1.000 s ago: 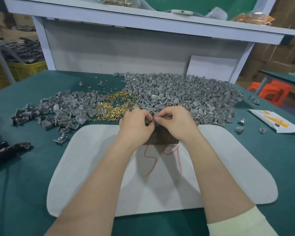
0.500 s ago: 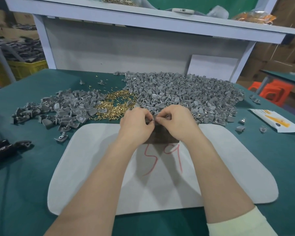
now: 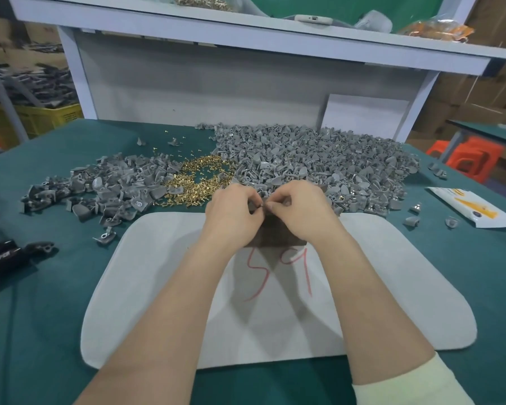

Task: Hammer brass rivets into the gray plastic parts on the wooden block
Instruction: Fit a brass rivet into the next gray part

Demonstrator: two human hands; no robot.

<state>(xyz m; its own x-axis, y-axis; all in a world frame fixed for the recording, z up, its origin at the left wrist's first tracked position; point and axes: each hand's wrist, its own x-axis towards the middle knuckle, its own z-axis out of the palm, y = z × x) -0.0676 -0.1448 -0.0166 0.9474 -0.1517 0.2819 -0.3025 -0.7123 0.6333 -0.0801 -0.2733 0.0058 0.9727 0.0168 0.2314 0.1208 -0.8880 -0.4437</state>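
**Fitting by hand, no hammering yet**

Pinches a small gray part between left hand and right hand, fingers of both curled tight, just above the far edge of the wooden block on the white mat. Cannot tell whether a rivet sits in it yet. Looks far from finished, judging by the big pile of gray parts behind. Smaller pile at left, possibly done. Brass rivets between the 2 piles, close by. No hammer in hand. Dark tool at far left, kind unclear.

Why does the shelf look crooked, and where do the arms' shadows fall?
Head view: wide-angle lens skews the shelf; soft shadows of both forearms fall on the white mat; the small part pinched by left hand and right hand is blurred.
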